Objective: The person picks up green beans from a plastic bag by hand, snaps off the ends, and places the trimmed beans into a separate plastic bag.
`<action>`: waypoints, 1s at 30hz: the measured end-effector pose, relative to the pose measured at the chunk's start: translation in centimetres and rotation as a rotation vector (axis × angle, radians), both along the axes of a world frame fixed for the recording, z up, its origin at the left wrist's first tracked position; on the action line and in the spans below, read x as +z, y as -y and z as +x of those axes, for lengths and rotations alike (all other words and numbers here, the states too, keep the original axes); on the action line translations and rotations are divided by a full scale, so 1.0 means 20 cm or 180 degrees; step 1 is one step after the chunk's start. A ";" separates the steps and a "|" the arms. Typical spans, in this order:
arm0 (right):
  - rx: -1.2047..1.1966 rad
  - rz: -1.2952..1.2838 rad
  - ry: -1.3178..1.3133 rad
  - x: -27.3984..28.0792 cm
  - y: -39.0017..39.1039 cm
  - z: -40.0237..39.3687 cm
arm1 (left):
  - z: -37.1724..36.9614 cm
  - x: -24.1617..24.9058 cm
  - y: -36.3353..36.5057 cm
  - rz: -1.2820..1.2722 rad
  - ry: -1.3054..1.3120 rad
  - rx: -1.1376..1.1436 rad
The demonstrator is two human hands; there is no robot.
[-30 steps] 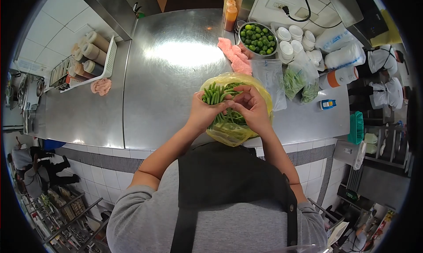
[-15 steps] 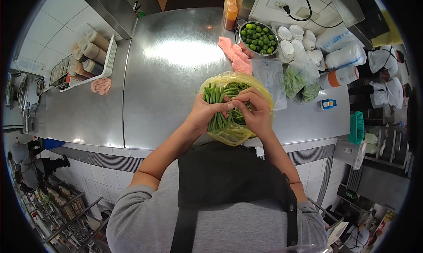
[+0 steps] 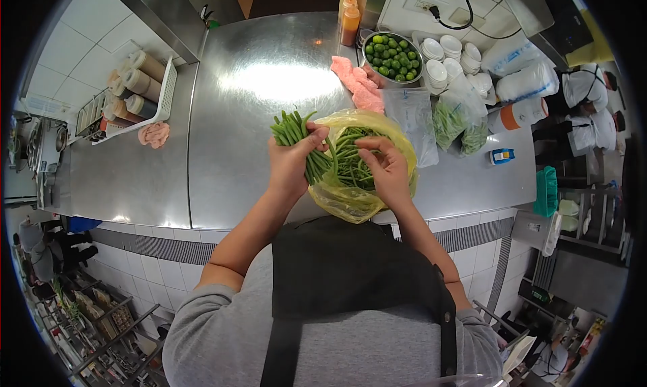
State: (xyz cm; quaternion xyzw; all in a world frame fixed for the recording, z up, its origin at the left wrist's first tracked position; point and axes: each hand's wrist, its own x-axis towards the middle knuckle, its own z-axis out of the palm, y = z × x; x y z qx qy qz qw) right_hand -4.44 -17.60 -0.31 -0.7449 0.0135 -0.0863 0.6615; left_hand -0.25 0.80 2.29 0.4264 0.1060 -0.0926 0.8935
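Green beans [image 3: 288, 127] clenched in the left hand [image 3: 290, 160], shifted leftward to the edge of the yellow bag [image 3: 352, 208].
Together half a second ago, the hands now stand apart; the right hand [image 3: 389, 171] curls over beans [image 3: 354, 166] inside, its grip unclear.

Nothing can be read for certain. Blue print shows on the translucent white plastic packs [image 3: 529, 80], too small and creased to make out. The small blue, white and yellow box [image 3: 501, 156] on the grey metal bench [image 3: 465, 185] seems, in this wide, distorted view, to carry a label, its lettering illegible. The white cylindrical container [image 3: 520, 115] bears a plain-looking orange band.
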 end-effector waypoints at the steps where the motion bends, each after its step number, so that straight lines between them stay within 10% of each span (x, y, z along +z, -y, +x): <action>1: 0.0011 0.0004 0.0008 0.01 0.00 0.00 | -0.01 0.00 0.01 0.0309 0.0204 0.0076; 12: 0.0876 0.0614 -0.1362 0.08 -0.01 -0.02 | -0.04 -0.03 0.02 0.1011 0.0573 -0.0186; 30: 0.0745 0.0254 -0.0134 0.09 -0.03 -0.07 | -0.01 -0.07 0.01 0.1605 0.0820 0.0141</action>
